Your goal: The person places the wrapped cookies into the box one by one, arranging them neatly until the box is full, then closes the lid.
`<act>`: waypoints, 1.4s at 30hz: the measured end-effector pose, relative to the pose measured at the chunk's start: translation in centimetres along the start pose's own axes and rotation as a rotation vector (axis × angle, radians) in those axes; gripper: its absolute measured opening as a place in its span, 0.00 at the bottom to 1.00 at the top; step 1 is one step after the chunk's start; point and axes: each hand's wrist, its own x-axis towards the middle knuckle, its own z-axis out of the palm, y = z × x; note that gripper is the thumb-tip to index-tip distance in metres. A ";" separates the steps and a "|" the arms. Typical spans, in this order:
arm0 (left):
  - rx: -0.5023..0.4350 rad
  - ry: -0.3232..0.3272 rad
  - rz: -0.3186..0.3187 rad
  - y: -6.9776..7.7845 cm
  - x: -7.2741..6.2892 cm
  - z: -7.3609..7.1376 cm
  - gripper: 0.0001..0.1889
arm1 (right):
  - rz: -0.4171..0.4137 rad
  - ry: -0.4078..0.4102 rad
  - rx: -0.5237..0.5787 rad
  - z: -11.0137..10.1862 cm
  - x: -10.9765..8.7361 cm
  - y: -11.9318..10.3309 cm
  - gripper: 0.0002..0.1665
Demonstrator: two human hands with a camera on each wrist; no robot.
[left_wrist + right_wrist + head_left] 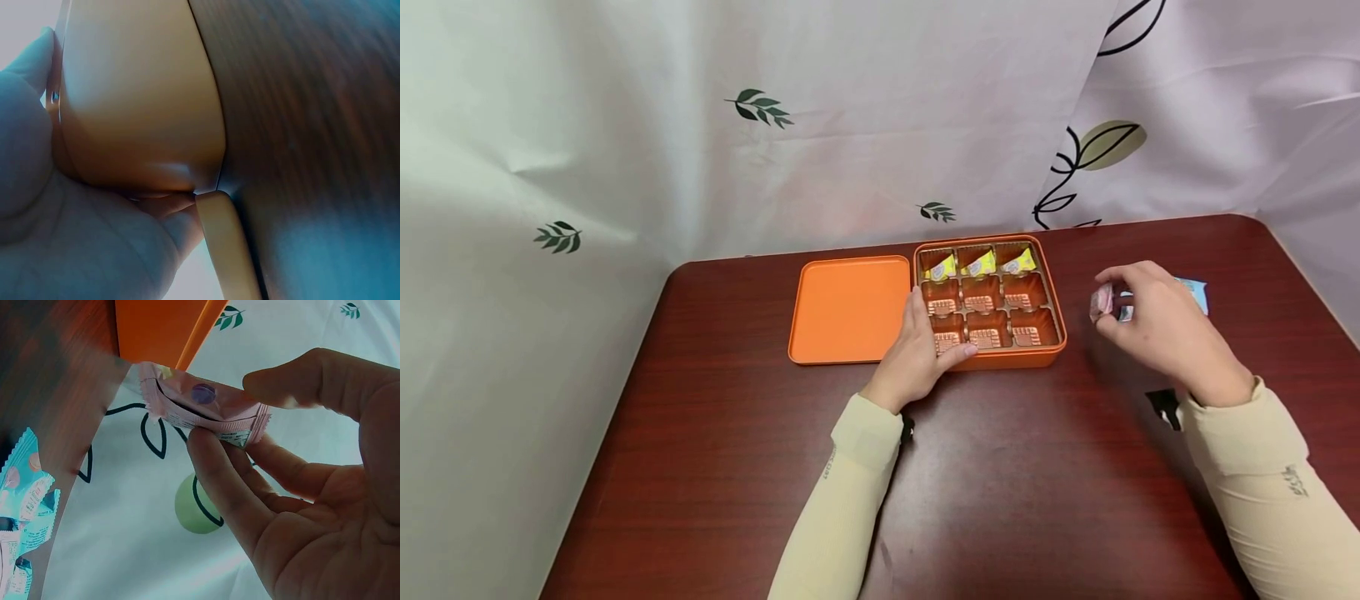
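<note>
My left hand (pixel 913 357) rests against the near left corner of an orange box (pixel 1007 361), its thumb over the front rim and its straight fingers along the left side. Inside the box is a copper-coloured tray with three rows of compartments. Yellow wrapped candies (pixel 980 264) sit in the back row; the middle and front rows show bare bottoms. To the right of the box, my right hand (pixel 1168 321) pinches a pink wrapped candy (pixel 206 403) between thumb and fingers, held above the table.
An orange lid (pixel 850 310) lies flat just left of the box. Blue wrapped candies (pixel 28 494) lie on the table by the right hand, partly hidden behind it in the head view, with a pink wrapper (pixel 7 559) among them. A patterned white curtain (pixel 850 125) hangs behind the table.
</note>
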 end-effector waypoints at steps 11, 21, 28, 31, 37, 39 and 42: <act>-0.015 0.002 -0.007 0.0 -0.1 0.0 0.60 | -0.002 0.039 0.027 -0.1 0.3 -0.1 0.25; -0.017 0.005 -0.009 0.1 -0.1 0.0 0.61 | 0.010 0.084 0.037 -0.2 0.6 -0.4 0.26; -0.010 -0.002 -0.004 0.1 -0.1 0.0 0.61 | 0.014 0.100 0.050 0.0 0.9 -0.5 0.26; -0.006 -0.003 -0.005 0.1 -0.1 0.0 0.61 | 0.011 0.106 0.064 0.1 1.0 -0.7 0.26; -0.007 -0.002 -0.007 0.1 -0.1 0.0 0.61 | 0.016 0.098 0.063 0.2 1.2 -1.3 0.25; -0.006 0.001 -0.005 0.1 -0.1 0.0 0.61 | 0.018 0.095 0.071 0.2 1.3 -1.4 0.25; -0.005 0.004 -0.004 0.1 -0.1 0.0 0.61 | 0.020 0.097 0.078 0.3 1.4 -1.6 0.25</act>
